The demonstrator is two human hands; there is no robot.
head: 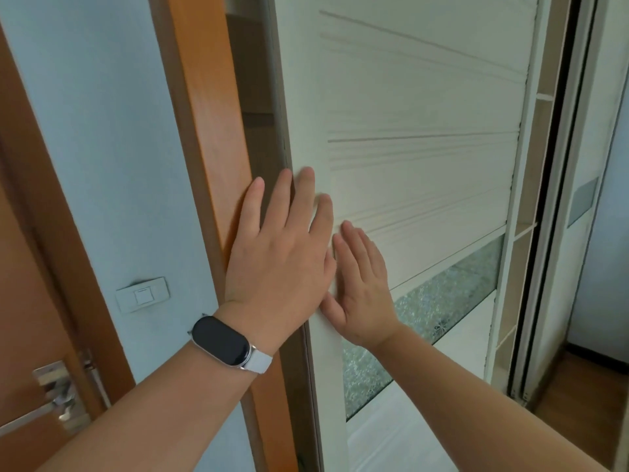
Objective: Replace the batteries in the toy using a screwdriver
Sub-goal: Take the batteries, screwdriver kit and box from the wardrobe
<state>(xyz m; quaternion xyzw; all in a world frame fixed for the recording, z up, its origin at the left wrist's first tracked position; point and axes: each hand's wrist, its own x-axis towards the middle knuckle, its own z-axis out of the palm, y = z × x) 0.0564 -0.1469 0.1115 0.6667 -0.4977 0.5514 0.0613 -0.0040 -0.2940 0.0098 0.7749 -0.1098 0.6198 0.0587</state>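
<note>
Head view. Shows a cream-white sliding door panel (425, 97), matte and faintly grained, cut with thin shallow grooves that fan out toward the right. Below the grooves, shows a slanting strip of frosted, pebble-patterned glass (442, 301) set into the same panel. At the panel's left edge, shows a smooth orange-brown wooden frame post (207, 114) with a dark gap between the two. Further left, shows a pale blue painted wall (102, 131) carrying a white rectangular rocker switch (143, 294), then an orange-brown wooden door (20, 267) with a shiny, blurred metal lever handle (58, 393) near the lower left corner.

Finds the left hand (282, 253) laid flat, back up, on the panel's left edge, fingers straight and slightly spread, the outermost reaching over the gap toward the post. Carries a black oval-faced wristband with a white strap (224, 345) on that wrist, forearm rising from the lower left.

Finds the right hand (364, 287) just beside and touching the left, palm flat on the panel above the glass strip, fingers straight and pressed together, pointing up and left, thumb splayed toward the left hand. Forearm comes in from the lower right corner.

Cannot tell where the toy or the screwdriver lies.
</note>
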